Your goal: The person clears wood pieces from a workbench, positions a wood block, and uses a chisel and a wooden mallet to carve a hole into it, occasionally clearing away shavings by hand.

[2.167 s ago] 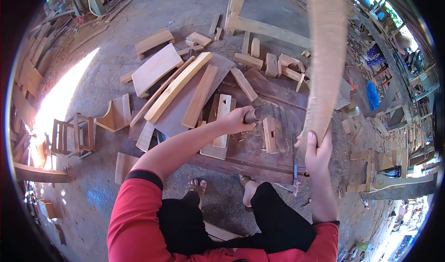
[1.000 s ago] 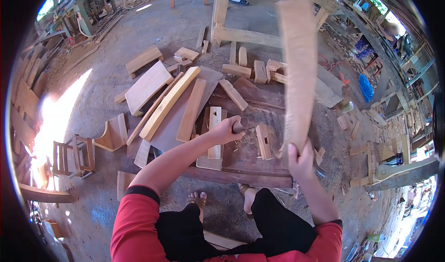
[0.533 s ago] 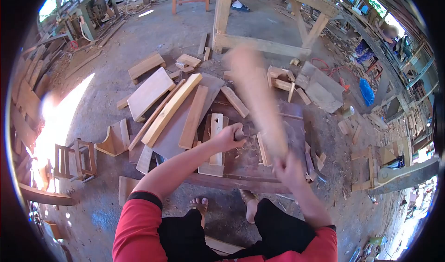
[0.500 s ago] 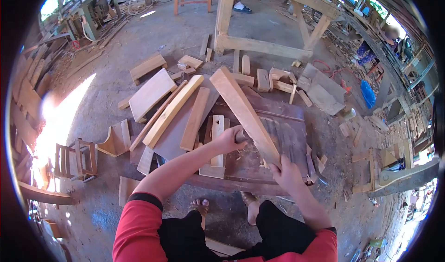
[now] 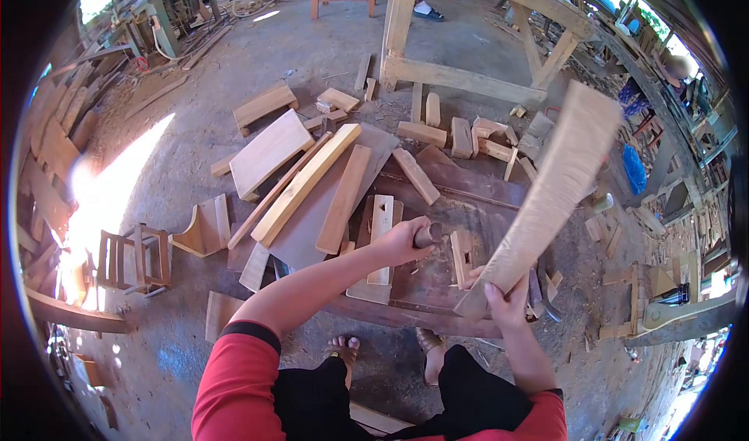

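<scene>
My left hand (image 5: 407, 242) is closed around a dark, round-ended handle (image 5: 428, 236); the rest of that object is hidden by the fingers. With my right hand (image 5: 509, 299) I grip the lower end of a long wooden board (image 5: 555, 191), which tilts up and to the right. Between my hands, a short wood block with a slot cut in it (image 5: 463, 258) rests on the low brown work surface (image 5: 425, 289). Left of it, near my left wrist, lies a pale wood piece with a hole (image 5: 381, 234).
Several cut boards, such as a long pale beam (image 5: 308, 185) and a wide panel (image 5: 269, 152), lie at the left. Beyond stands a wooden table frame (image 5: 468, 78). A small slatted wooden frame (image 5: 134, 258) sits far left. Another person (image 5: 671, 74) is at far right.
My right hand has swung the board from leaning left to leaning right, away from my left hand. The slotted block now shows. My left hand still grips the handle.
</scene>
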A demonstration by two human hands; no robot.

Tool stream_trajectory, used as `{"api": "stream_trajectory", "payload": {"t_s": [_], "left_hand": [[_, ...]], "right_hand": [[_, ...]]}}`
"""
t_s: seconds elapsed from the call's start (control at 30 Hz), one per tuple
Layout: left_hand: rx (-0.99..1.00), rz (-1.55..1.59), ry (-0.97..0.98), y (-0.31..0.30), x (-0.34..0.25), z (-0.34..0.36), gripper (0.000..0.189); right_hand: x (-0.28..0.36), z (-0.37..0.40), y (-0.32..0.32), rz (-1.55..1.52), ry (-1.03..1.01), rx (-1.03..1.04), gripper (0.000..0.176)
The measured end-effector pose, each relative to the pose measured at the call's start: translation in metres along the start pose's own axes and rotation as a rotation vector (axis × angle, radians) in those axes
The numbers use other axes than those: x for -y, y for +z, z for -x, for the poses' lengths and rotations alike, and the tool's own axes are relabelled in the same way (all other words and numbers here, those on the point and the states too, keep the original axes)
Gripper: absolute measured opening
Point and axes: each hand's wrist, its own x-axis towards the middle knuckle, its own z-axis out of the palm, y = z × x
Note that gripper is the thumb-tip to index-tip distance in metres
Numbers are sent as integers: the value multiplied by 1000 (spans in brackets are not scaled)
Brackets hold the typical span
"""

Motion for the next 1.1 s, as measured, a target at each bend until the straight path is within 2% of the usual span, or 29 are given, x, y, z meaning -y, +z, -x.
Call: {"api": "stream_trajectory", "payload": {"t_s": [0.03, 0.13, 0.23, 0.37, 0.43, 0.47, 0.53, 0.57, 0.6, 0.63, 0.67, 0.7, 0.73, 0.77, 0.83, 0.87, 1.0, 1.07, 1.1], "left_hand": [[34, 15, -33, -2, -3, 0, 30], [54, 49, -68, -3, -5, 2, 29], [39, 52, -69, -3, -2, 2, 31], [63, 41, -104, -3, -7, 0, 36], [56, 52, -50, 1, 10, -4, 36], [45, 64, 5, 5, 18, -4, 37], [51, 93, -55, 4, 12, -2, 36], [53, 116, -104, 4, 9, -1, 35], [1, 126, 12, 4, 7, -1, 35], [0, 124, 11, 2, 5, -1, 35], [41, 64, -34, 0, 3, -2, 35], [83, 5, -79, -3, -1, -2, 36], [85, 4, -77, -4, -3, -2, 36], [85, 8, -85, -5, -5, -2, 34], [80, 17, -90, -3, -6, -1, 33], [55, 23, -69, -1, -3, 0, 32], [70, 24, -77, -3, -7, -2, 33], [77, 26, -76, -4, -5, -2, 33], [81, 30, -72, -3, -5, -2, 34]], "right_hand": [[0, -3, -3, 4, 1, 3, 23], [-6, -11, -20, -24, 141, 248, 31], [-16, -11, -37, 95, 263, 152, 28], [-10, -9, -51, 178, 396, 171, 18], [-1, -8, -55, -71, 745, 343, 15], [-1, -7, -52, -73, 753, 342, 15], [-2, -5, -41, 319, 743, 311, 17], [1, -6, -40, 318, 747, 312, 17], [5, -7, -40, 445, 624, 266, 18], [7, -8, -39, 569, 495, 218, 19], [8, -9, -40, 568, 493, 218, 19], [9, -9, -41, 497, 417, 134, 21], [10, -8, -42, 427, 340, 49, 24], [9, -8, -42, 430, 337, 49, 24], [1, -5, -39, 892, 525, 122, 28], [-5, -6, -37, 1009, 392, 152, 30], [27, -12, -34, 1045, 368, 108, 30], [23, -2, -28, 456, 283, -102, 33], [17, 1, -29, 460, 285, -103, 33]]}}
